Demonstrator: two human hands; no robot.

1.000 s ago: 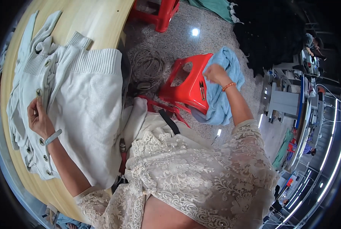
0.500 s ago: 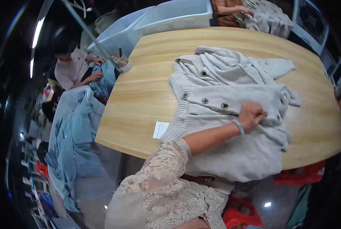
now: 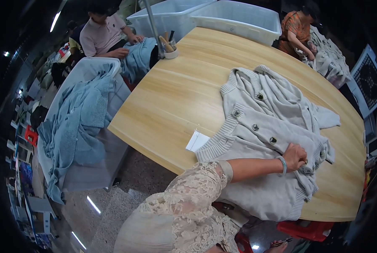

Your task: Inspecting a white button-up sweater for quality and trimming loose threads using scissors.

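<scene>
A pale grey-beige knitted cardigan with ribbed edges and dark metallic buttons lies spread on the table, folded over itself in places. My left hand reaches across it with closed fingers pinching the button band beside one of the lower buttons. A bracelet circles that wrist, and a cream lace sleeve covers the upper arm. At the bottom edge my right hand shows only in part, below the tabletop, its fingers closed around a small, thin dark pointed tool resembling thread snips. A white tag lies against the cardigan's ribbed edge.
The wooden table has a cup of tools at its far left corner. Pale plastic bins stand behind it; another holds blue knitwear. Two people handle garments beyond. A red stool sits under the near edge.
The whole view has swung, so the table and cardigan sit lower and further right. My left hand stays on the button band. My right hand with the dark tool has come into view.
</scene>
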